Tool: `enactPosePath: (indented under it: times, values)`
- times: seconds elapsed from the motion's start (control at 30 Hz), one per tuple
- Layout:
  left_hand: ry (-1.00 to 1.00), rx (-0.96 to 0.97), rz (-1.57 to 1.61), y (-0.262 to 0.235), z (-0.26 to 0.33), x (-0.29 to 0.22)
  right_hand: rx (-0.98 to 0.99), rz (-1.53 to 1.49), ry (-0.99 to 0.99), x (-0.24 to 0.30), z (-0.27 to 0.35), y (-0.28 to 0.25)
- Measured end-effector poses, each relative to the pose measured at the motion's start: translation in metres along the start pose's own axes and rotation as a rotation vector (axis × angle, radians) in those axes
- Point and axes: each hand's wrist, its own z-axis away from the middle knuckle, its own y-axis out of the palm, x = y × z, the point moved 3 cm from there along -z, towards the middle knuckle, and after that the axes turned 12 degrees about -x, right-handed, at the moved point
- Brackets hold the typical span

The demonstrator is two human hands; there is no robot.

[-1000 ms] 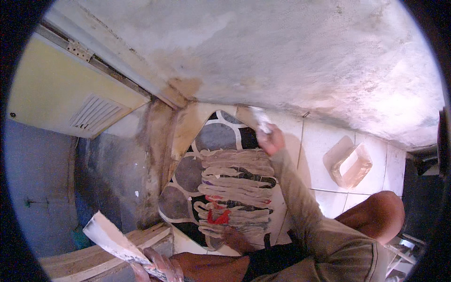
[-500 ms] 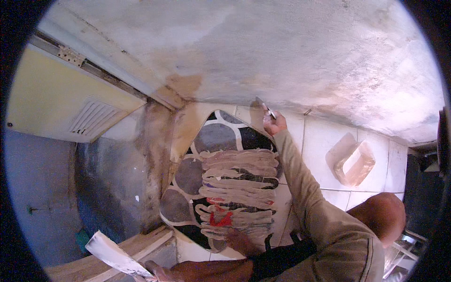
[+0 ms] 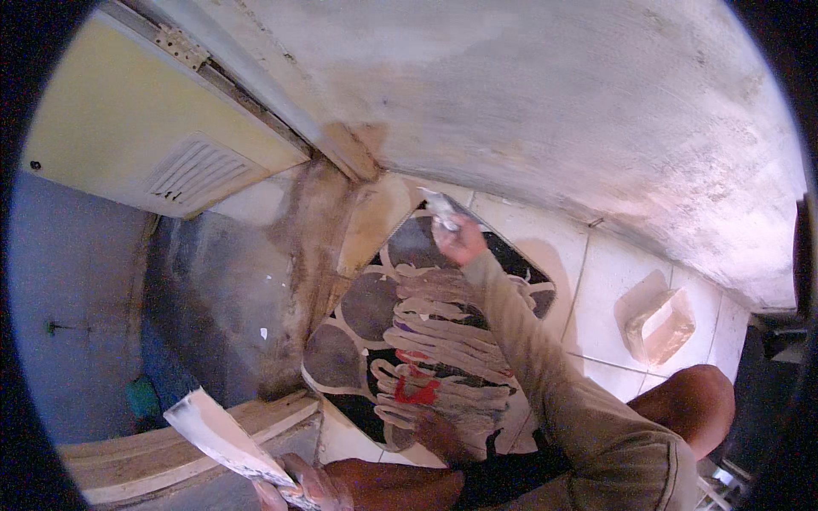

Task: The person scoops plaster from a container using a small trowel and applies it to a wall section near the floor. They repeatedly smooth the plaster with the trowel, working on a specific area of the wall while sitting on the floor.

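Note:
My right hand [image 3: 460, 242] is closed round a small putty knife [image 3: 440, 205], its whitish, smeared blade pointing toward the foot of the wall [image 3: 545, 94]. It hovers above the far end of a grey, black and white pebble-patterned mat [image 3: 345, 302]. At the lower left, my left hand [image 3: 311, 484] grips a wide, flat putty blade [image 3: 223, 433]. Pale paste coats that blade, and darker smears show near the fingers. The handle ends of both tools are mostly hidden by my fingers.
A bunched striped rag rug [image 3: 452, 341] lies on the mat beside my bare foot [image 3: 440, 436]. To the right, an open rectangular tub [image 3: 660, 326] sits on white floor tiles [image 3: 609, 379]. A yellow vented door [image 3: 128, 111] and a wooden sill [image 3: 170, 451] are at left.
My right hand with the putty knife has drawn back from the wall's foot, leftward and over the mat. The left blade has shifted slightly right, and the whole view has turned.

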Motion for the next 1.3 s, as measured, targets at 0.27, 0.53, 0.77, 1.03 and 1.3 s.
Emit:
enactPosePath:
  times: [0.27, 0.53, 0.77, 1.03, 1.3]
  values:
    - [-0.055, -0.021, 0.018, -0.018, -0.003, 0.000, 0.042, -0.241, 0.113, 0.004, -0.162, -0.027]
    - [-0.031, -0.025, -0.037, -0.008, -0.007, 0.002, -0.076, -0.222, -0.164, 0.035, -0.139, -0.029]
    - [0.023, -0.026, -0.040, -0.004, 0.009, 0.000, 0.064, -0.229, -0.036, 0.060, -0.065, -0.010]
    - [0.056, -0.037, -0.072, 0.001, 0.024, 0.000, -0.097, -0.306, -0.188, 0.107, 0.036, 0.075]
    - [0.074, -0.034, -0.010, 0.002, 0.025, -0.003, 0.060, -0.253, -0.492, 0.084, 0.157, 0.062]
